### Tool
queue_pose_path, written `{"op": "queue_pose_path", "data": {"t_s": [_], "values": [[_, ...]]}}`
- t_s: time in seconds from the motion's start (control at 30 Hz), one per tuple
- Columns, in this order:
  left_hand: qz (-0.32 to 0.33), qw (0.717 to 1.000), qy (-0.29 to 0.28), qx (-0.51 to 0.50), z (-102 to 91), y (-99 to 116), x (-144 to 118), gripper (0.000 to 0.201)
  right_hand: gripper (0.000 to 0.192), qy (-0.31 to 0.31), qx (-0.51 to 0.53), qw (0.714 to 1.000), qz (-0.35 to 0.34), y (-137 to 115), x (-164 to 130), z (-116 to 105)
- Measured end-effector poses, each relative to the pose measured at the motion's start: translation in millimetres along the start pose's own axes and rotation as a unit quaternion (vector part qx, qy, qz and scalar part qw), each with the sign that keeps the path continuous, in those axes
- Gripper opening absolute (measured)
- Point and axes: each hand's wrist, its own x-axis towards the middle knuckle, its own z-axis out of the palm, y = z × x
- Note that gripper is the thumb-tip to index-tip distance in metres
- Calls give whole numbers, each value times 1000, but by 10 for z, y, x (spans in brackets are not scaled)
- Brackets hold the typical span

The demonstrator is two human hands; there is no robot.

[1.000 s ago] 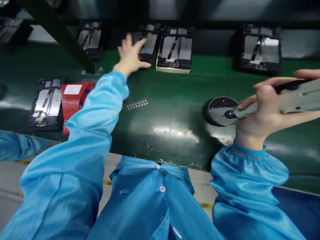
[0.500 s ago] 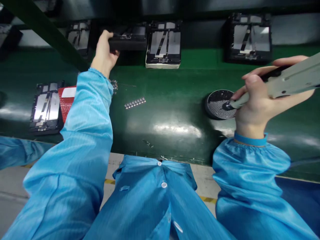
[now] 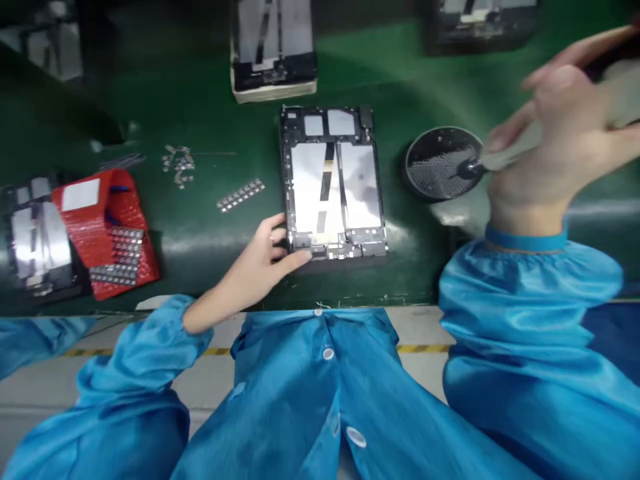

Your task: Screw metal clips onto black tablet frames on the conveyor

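My left hand [image 3: 257, 267] grips the lower left corner of an opened tablet [image 3: 357, 190], thumb on its front edge and fingers along its side. The tablet lies face up before me, showing silver battery cells, a dark ribbon cable and small boards. In my right hand [image 3: 545, 147] is a pale electric screwdriver [image 3: 517, 148], partly cut off by the frame edge. Its dark tip is at a round black dish [image 3: 443, 163] with a perforated, grid-like surface. Whether a screw is on the tip cannot be made out.
Left of the tablet lie a strip of small metal parts [image 3: 241, 195] and a loose pile of tiny parts [image 3: 179, 165]. A red bubble-wrap pouch [image 3: 80, 227] overlaps another opened tablet [image 3: 40, 240]. More tablets [image 3: 275, 40] stand along the back. A blue sleeve [image 3: 40, 340] shows far left.
My left hand has brought a tablet from the back row down to the bench in front of me. The screwdriver tip stays at the dish. The view has shifted.
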Motion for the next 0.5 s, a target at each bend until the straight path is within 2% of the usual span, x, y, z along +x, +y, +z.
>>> {"op": "queue_pose_path", "data": {"t_s": [0.03, 0.1, 0.17, 0.2, 0.23, 0.3, 0.37, 0.43, 0.5], "values": [[23, 995, 20, 96, -105, 37, 51, 53, 85, -13, 28, 999, -25, 26, 10, 16], [85, 950, 100, 284, -394, 131, 218, 41, 74, -35, 56, 996, -60, 99, 45, 37], [129, 891, 188, 392, -698, 208, 420, 50, 67, -48, 60, 994, -78, 189, 94, 28], [130, 875, 201, 421, -830, 233, 514, 57, 70, -49, 61, 993, -83, 238, 121, 12], [124, 868, 190, 442, -939, 251, 594, 62, 76, -50, 64, 993, -89, 289, 146, -8], [124, 866, 135, 465, -1078, 274, 697, 63, 86, -61, 77, 989, -107, 388, 184, -49], [128, 872, 93, 462, -1120, 302, 728, 62, 76, -94, 94, 983, -129, 466, 198, -64], [107, 883, 99, 447, -1106, 343, 718, 59, 66, -113, 112, 977, -141, 507, 192, -30], [73, 896, 109, 424, -1082, 383, 705, 58, 78, -78, 118, 981, -129, 507, 177, 47]]}}
